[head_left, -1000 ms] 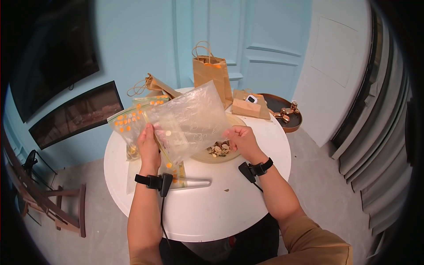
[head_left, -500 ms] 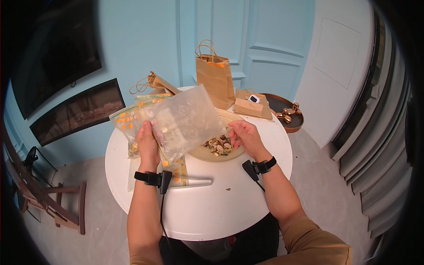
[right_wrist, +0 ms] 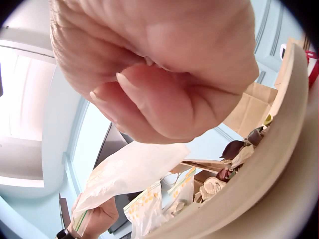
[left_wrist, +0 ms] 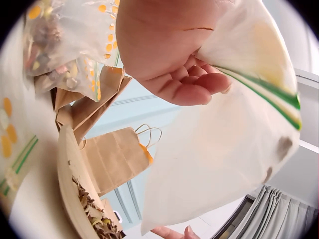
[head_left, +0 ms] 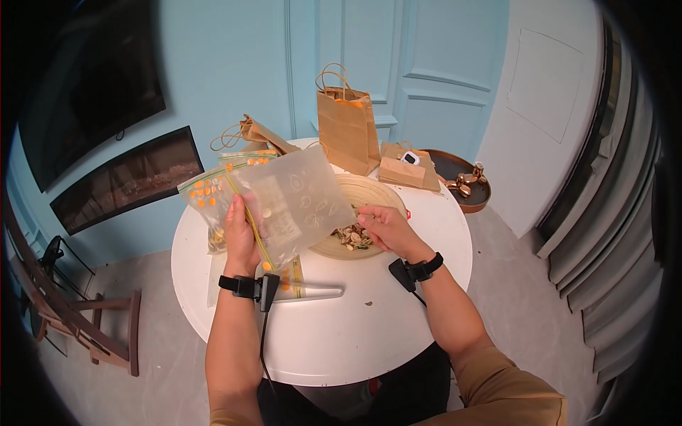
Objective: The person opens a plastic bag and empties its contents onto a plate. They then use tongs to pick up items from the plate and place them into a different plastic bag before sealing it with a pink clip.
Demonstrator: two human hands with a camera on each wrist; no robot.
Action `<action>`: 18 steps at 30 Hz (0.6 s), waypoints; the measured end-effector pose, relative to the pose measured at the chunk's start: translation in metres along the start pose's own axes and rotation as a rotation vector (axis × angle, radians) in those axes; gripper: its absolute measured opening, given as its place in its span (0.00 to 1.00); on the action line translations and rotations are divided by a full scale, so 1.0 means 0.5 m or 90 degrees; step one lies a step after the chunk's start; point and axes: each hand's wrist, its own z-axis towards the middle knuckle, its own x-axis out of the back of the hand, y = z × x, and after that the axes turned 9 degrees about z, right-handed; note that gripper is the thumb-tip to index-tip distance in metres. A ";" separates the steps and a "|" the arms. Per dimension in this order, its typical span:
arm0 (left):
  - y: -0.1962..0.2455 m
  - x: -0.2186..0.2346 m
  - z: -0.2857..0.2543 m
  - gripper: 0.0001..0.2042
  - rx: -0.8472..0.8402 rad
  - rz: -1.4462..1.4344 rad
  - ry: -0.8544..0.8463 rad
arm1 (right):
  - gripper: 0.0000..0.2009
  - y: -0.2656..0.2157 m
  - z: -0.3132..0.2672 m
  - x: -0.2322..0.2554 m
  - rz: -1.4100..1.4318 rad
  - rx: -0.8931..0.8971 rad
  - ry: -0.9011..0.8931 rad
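My left hand point(head_left: 241, 234) pinches a translucent zip bag point(head_left: 305, 195) near its green-and-yellow zip. The bag hangs flat and tilted over a round, shallow beige bowl point(head_left: 387, 199). In the bowl lies a heap of dried slices point(head_left: 352, 238), some pale and some dark brown. My right hand point(head_left: 391, 231) is by the bag's far corner, its fingertips right at the edge. In the right wrist view its fingers point(right_wrist: 164, 107) curl loosely with nothing visible between them. The left wrist view shows its thumb and a finger apart below the bag.
Filled zip bags with orange dots point(head_left: 209, 192) stand at the left. Another dotted bag point(head_left: 295, 273) lies flat near a white handle-like object point(head_left: 323, 292). Brown paper bags point(head_left: 344, 131) and a small white device point(head_left: 410, 157) are at the back. A round dark tray point(head_left: 483, 192) stands beyond the table.
My right hand came away from the bag, then moved back to its edge. The bag has swung lower, its far end coming down, while my left hand keeps its hold.
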 end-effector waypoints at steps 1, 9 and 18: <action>0.003 -0.002 -0.002 0.23 0.001 -0.015 -0.002 | 0.18 -0.002 0.000 0.001 -0.006 -0.015 -0.014; 0.013 0.000 0.003 0.20 -0.025 0.058 0.072 | 0.12 0.015 0.008 0.016 0.059 0.028 -0.013; 0.027 -0.008 0.009 0.18 -0.171 0.453 0.251 | 0.12 0.016 -0.003 0.015 0.089 0.170 -0.072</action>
